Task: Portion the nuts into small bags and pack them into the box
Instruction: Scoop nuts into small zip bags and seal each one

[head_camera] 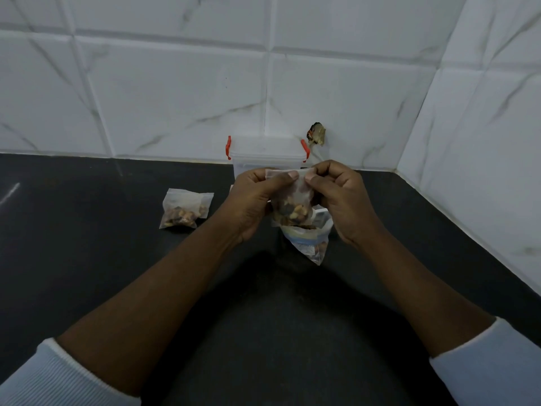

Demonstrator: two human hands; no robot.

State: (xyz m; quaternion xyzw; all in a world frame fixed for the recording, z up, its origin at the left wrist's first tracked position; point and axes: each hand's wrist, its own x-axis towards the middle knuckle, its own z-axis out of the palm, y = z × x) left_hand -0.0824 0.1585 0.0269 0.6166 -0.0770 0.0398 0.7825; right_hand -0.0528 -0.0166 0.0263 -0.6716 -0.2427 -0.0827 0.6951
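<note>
We pinch small nut bag (292, 209) mid-frame, left hand (253, 200) and right hand (339, 200) fingers (285, 178) gripping its top edge, filled bag (184, 210) centre-left on desk (87, 230), lidded box (266, 152) behind, nut pouch (310, 244) underneath

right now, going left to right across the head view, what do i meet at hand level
loose filled bag → left hand → held bag → right hand
</note>
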